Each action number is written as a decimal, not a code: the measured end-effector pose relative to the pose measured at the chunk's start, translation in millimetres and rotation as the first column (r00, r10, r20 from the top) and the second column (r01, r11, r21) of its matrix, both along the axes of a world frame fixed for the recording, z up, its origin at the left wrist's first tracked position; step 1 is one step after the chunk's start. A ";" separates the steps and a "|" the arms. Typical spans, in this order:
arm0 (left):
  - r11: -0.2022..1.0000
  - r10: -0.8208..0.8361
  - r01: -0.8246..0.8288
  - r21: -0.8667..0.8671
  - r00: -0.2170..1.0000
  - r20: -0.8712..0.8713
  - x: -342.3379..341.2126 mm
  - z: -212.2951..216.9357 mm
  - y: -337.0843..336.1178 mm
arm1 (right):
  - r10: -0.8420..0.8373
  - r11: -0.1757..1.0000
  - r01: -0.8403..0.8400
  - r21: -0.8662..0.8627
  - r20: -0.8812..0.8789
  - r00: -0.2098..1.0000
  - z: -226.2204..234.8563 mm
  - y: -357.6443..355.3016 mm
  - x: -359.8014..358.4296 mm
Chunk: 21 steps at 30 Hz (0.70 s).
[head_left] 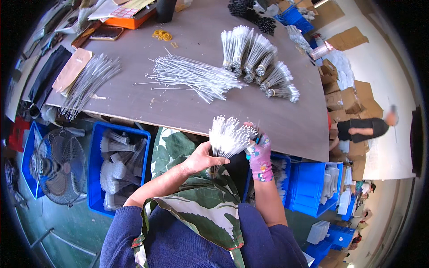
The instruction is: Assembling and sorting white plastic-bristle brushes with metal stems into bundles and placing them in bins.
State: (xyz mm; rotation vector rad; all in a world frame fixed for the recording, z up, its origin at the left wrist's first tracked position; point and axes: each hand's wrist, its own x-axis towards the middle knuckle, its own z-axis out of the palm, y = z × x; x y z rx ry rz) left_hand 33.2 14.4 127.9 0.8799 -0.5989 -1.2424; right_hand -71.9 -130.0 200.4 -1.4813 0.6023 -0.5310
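Just off the table's front edge, a thick bundle of thin pale strands (229, 136) with small white tips stands upright, tips fanned out. My left hand (199, 158) is closed around its lower part, thumb across the front. At the bundle's right side is my right hand (260, 156), in a pink flowered glove, with curled fingers. Something dark with teal bits shows there, too small to make out. Beyond, a loose pile of the same strands (196, 77) lies on the table (286, 120). Several banded bundles (254, 51) stand or lie to its right.
Yellow rubber bands (161, 35) lie near the far side. More strands (91, 82) hang over the left front edge. Below are a blue crate of bundles (94, 174), a fan (61, 167) and another blue crate (306, 183). A person (364, 129) stands beyond cardboard boxes at right.
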 end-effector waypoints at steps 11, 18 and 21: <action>0.934 0.288 -0.340 -0.113 0.524 0.801 -19.7 -23.7 2.2 | 0.556 0.812 -0.554 -0.183 -0.042 0.830 24.9 8.6 -21.0; 0.899 0.218 -0.396 -0.187 0.035 0.975 -21.2 -37.0 14.6 | 0.628 0.704 -0.604 -0.373 -0.069 0.775 15.8 22.3 -4.5; 0.878 0.245 -0.414 -0.242 -0.047 0.968 -18.3 -30.3 15.6 | 0.612 0.732 -0.592 -0.336 -0.057 0.789 21.6 25.2 -1.9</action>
